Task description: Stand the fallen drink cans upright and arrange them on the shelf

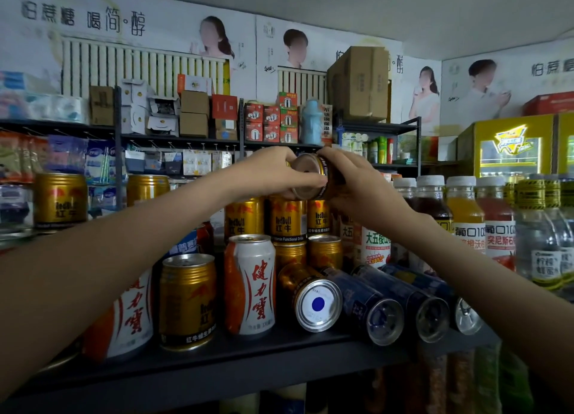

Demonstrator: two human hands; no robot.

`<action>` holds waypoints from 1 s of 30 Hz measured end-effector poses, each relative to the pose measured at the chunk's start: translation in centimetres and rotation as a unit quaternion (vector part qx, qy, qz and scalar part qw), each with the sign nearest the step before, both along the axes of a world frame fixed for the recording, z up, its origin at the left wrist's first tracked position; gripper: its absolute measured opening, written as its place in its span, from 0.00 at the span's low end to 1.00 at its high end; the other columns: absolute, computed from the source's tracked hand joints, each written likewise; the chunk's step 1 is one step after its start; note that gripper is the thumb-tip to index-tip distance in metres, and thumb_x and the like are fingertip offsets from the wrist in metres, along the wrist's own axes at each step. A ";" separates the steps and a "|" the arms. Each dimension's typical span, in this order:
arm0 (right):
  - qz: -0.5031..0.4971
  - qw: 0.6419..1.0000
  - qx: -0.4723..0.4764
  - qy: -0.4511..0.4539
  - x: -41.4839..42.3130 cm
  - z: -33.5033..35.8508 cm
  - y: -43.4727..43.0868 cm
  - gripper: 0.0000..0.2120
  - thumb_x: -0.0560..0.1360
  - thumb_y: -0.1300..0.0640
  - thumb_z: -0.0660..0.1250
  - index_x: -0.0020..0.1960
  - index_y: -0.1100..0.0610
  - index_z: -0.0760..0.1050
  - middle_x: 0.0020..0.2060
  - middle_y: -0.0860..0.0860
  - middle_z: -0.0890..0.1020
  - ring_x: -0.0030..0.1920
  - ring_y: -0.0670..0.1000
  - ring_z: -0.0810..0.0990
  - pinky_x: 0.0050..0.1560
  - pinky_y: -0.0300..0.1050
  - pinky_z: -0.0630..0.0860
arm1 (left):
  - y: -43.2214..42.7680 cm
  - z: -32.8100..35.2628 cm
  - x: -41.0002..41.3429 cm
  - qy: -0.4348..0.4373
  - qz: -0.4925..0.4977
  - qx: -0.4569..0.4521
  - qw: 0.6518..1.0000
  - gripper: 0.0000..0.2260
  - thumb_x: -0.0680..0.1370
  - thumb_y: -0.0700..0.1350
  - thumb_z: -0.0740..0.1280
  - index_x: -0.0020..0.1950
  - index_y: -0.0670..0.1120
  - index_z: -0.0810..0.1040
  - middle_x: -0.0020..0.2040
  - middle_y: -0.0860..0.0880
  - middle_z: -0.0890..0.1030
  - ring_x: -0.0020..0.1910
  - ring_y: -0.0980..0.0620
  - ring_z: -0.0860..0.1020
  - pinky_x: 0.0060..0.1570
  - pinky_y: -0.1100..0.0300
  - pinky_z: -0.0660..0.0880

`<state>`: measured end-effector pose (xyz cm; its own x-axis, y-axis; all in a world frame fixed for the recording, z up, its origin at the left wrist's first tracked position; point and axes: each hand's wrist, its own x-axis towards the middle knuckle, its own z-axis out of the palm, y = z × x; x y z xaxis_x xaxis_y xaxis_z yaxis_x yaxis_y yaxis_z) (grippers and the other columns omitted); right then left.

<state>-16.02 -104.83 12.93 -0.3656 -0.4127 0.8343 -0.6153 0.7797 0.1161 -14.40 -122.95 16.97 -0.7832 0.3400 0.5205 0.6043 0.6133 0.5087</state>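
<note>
Holding one gold can [310, 177] tilted above the stacked cans [287, 217].
Both the left hand [273, 171] and the right hand [357, 180] curl around it; next it probably needs turning upright and careful placing on them.

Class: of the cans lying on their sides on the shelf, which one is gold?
The leftmost fallen can, blue dot on its silver end; the three fallen cans to its right are dark blue.

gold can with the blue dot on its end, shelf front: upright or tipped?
Tipped. The gold can lies on its side on the shelf, round end facing the camera.
</note>
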 end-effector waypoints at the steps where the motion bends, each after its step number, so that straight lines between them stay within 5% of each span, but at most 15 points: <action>1: 0.015 0.999 -0.024 -0.027 0.3 0.1 0.0 0.37 0.70 0.61 0.72 0.75 0.54 0.59 0.72 0.52 0.65 0.71 0.53 0.63 0.69 0.47 0.61 | -0.1 -0.3 -0.1 -0.011 -0.006 0.030 0.999 0.19 0.71 0.55 0.72 0.53 0.43 0.77 0.47 0.46 0.82 0.46 0.51 0.83 0.51 0.53 0.80; 4: 0.097 0.959 -0.187 -0.188 1.5 0.6 -0.1 0.40 0.69 0.63 0.74 0.74 0.48 0.57 0.66 0.47 0.68 0.64 0.50 0.69 0.61 0.47 0.72 | -0.3 -1.1 -0.1 -0.032 -0.025 0.133 0.990 0.16 0.72 0.50 0.72 0.55 0.42 0.76 0.50 0.45 0.81 0.48 0.51 0.82 0.51 0.55 0.80; 6: 0.218 0.845 -0.314 -0.375 2.1 0.8 -0.1 0.27 0.72 0.66 0.69 0.66 0.51 0.64 0.58 0.51 0.75 0.59 0.53 0.75 0.55 0.47 0.75 | -0.4 -1.5 0.2 -0.034 -0.039 0.173 0.984 0.15 0.73 0.48 0.71 0.54 0.43 0.74 0.52 0.45 0.80 0.50 0.51 0.81 0.51 0.57 0.79; 8: 0.320 0.701 -0.403 -0.494 1.9 0.7 -0.1 0.18 0.75 0.66 0.63 0.64 0.58 0.68 0.60 0.60 0.76 0.59 0.58 0.77 0.59 0.51 0.75 | -0.7 -1.7 0.3 -0.031 -0.056 0.206 0.977 0.16 0.73 0.48 0.71 0.57 0.44 0.72 0.54 0.45 0.78 0.51 0.51 0.80 0.53 0.57 0.78; 10: 0.404 0.606 -0.461 -0.507 1.6 0.6 -0.3 0.22 0.72 0.66 0.61 0.66 0.62 0.67 0.63 0.63 0.74 0.61 0.62 0.76 0.59 0.53 0.76 | -0.8 -1.8 0.5 -0.013 -0.062 0.212 0.975 0.26 0.70 0.53 0.73 0.62 0.42 0.71 0.55 0.46 0.78 0.53 0.51 0.80 0.55 0.55 0.78; 13: 0.486 0.548 -0.483 -0.480 2.0 0.7 -1.2 0.24 0.70 0.61 0.64 0.65 0.63 0.67 0.61 0.61 0.74 0.64 0.62 0.74 0.60 0.55 0.75 | -0.9 -1.8 0.9 0.028 -0.034 0.168 0.985 0.35 0.62 0.62 0.73 0.63 0.46 0.71 0.55 0.49 0.79 0.55 0.51 0.79 0.57 0.51 0.76; 16: 0.466 0.586 -0.487 -0.450 2.2 1.0 -1.7 0.29 0.69 0.56 0.69 0.67 0.62 0.66 0.61 0.60 0.76 0.60 0.59 0.78 0.55 0.54 0.79 | -0.9 -1.9 0.8 0.041 -0.016 0.114 0.993 0.27 0.70 0.58 0.72 0.64 0.48 0.70 0.57 0.51 0.78 0.56 0.53 0.77 0.58 0.53 0.75; 22: 0.257 0.795 -0.390 -0.388 2.4 0.4 -0.9 0.17 0.70 0.57 0.72 0.56 0.56 0.71 0.52 0.52 0.80 0.52 0.50 0.80 0.48 0.43 0.80 | -1.9 -1.6 1.3 0.107 0.076 -0.152 0.980 0.30 0.73 0.60 0.66 0.71 0.49 0.65 0.69 0.50 0.69 0.66 0.52 0.69 0.55 0.62 0.66; 24: 0.178 0.846 -0.360 -0.350 1.6 -0.1 -0.8 0.21 0.69 0.57 0.73 0.59 0.57 0.71 0.50 0.51 0.80 0.49 0.48 0.80 0.45 0.40 0.77 | -2.5 -1.9 1.2 0.115 0.103 -0.207 0.966 0.33 0.74 0.62 0.65 0.74 0.49 0.61 0.73 0.48 0.64 0.69 0.50 0.65 0.58 0.59 0.65; 27: 0.065 0.888 -0.331 -0.313 -0.3 -0.6 -0.6 0.25 0.66 0.54 0.76 0.60 0.58 0.72 0.50 0.52 0.80 0.50 0.51 0.79 0.46 0.42 0.77 | -3.3 -2.4 0.5 0.106 0.136 -0.266 0.948 0.36 0.74 0.63 0.64 0.77 0.50 0.54 0.75 0.46 0.58 0.73 0.47 0.59 0.67 0.52 0.62; 30: 0.002 0.888 -0.331 -0.318 -1.7 -0.6 -0.5 0.27 0.63 0.50 0.78 0.58 0.58 0.73 0.49 0.54 0.80 0.50 0.53 0.80 0.46 0.46 0.79 | -3.8 -2.5 -0.3 0.092 0.151 -0.289 0.941 0.37 0.75 0.62 0.63 0.77 0.50 0.52 0.76 0.46 0.56 0.74 0.46 0.58 0.68 0.51 0.61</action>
